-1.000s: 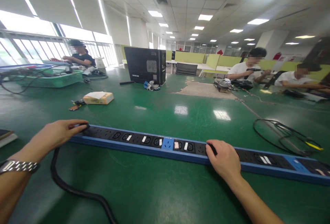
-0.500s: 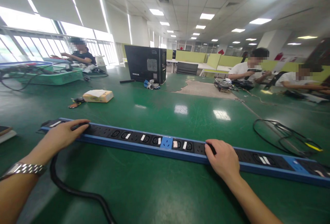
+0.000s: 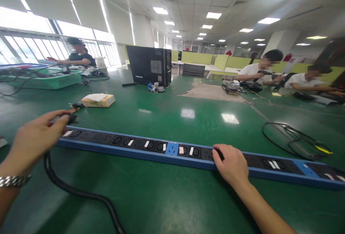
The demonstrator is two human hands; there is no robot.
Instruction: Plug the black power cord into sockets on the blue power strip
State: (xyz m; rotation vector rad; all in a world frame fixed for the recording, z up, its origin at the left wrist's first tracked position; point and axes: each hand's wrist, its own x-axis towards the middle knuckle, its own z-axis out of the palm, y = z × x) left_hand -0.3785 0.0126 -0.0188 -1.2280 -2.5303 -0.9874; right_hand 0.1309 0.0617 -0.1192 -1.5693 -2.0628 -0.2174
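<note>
A long blue power strip (image 3: 172, 150) with black sockets lies across the green table in front of me. My left hand (image 3: 36, 137) is lifted just above the strip's left end and grips a black plug (image 3: 70, 118). The plug's thick black cable (image 3: 81, 193) runs down and curves toward the near edge. My right hand (image 3: 232, 164) rests on the strip right of its middle, fingers curled over the top edge and holding it down.
A tissue box (image 3: 98, 100) and small items lie beyond the strip at left. A black computer tower (image 3: 149, 65) stands at the back, a green basket (image 3: 54, 79) at far left, a loose cable coil (image 3: 293, 137) at right. Other people sit at the far left and right.
My left hand has risen off the strip's left part with the black plug in it. The right hand has stayed on the strip.
</note>
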